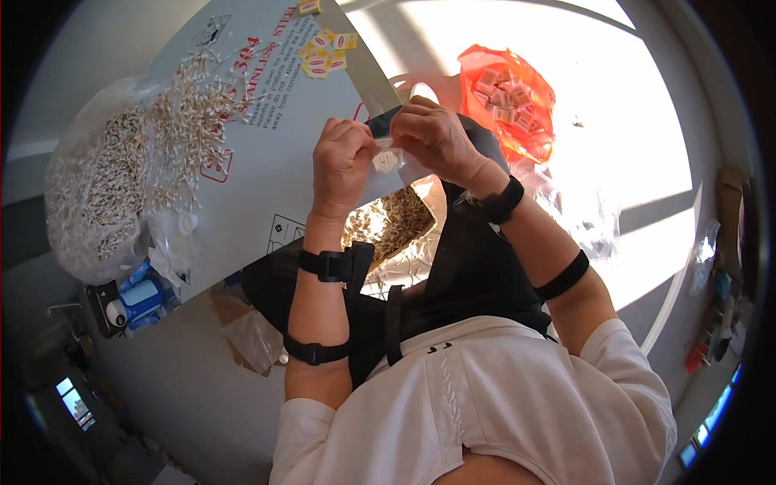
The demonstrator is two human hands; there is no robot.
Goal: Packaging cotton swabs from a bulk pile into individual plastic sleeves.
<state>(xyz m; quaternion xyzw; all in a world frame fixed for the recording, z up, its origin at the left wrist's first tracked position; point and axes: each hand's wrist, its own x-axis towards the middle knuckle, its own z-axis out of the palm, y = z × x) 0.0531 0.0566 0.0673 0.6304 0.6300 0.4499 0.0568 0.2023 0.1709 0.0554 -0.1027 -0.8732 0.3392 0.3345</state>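
My left hand (343,164) and my right hand (437,139) are held close together over my lap, in front of the table edge. Their fingers pinch the two sides of the top of a small transparent plastic bag (388,161). Pale round ends, which look like cotton swab tips, show inside it. Below the hands, between my legs, sits an open box (420,229) with many loose cotton swabs (396,217). Fingers partly cover the bag's upper edge, so I cannot tell if it is sealed.
On the table (275,174) lie a heap of cotton swabs (190,133), a large plastic bag of swabs (101,186) and small yellow cards (323,56). An orange-red bag (533,89) with small packs (508,99) stands on the sunlit floor. A blue object (141,299) is by the table's left corner.
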